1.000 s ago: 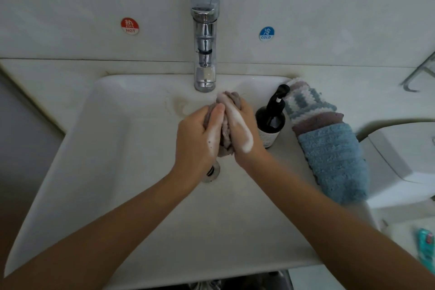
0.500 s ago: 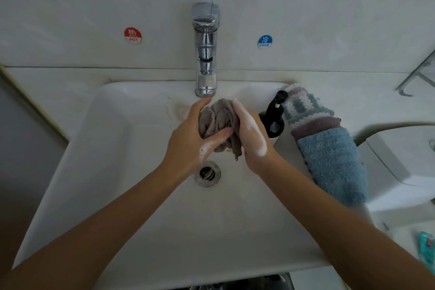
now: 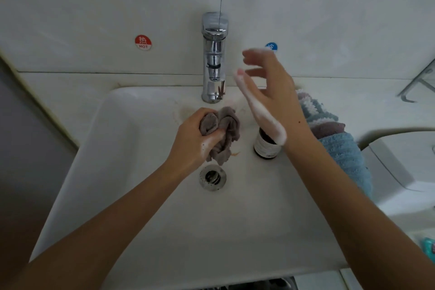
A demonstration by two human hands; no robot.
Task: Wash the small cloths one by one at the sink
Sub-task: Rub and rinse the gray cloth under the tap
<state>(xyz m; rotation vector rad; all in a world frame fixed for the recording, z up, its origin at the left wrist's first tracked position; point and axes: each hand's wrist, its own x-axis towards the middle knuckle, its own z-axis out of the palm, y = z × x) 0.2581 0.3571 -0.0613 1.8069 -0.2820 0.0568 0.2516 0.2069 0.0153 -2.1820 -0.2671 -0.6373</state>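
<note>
The grey cloth (image 3: 221, 133) was held bunched in the left hand (image 3: 191, 142), whose fingers and thumb were curled round its upper part, above the sink (image 3: 113, 172) basin and just behind the drain (image 3: 212, 177). The cloth's long axis ran roughly up and down in the view: its bunched top was turned toward the tap (image 3: 214, 57), and its loose lower end hung toward the drain. No water was seen running from the tap. The right hand (image 3: 270, 94) was raised, spread and holding nothing, foam lying along its edge; it was placed just to the right of the tap and nearer the tap than the left hand was. The tap lay directly behind and above the cloth. It was judged that the coming move was a reach by the free right hand to the tap head, so that the soaped cloth could be rinsed beneath the spout. A dark soap bottle (image 3: 266, 146) stood in the basin's right part, partly hidden by the right hand. Further cloths (image 3: 341, 148) were laid on the sink's right rim.
</note>
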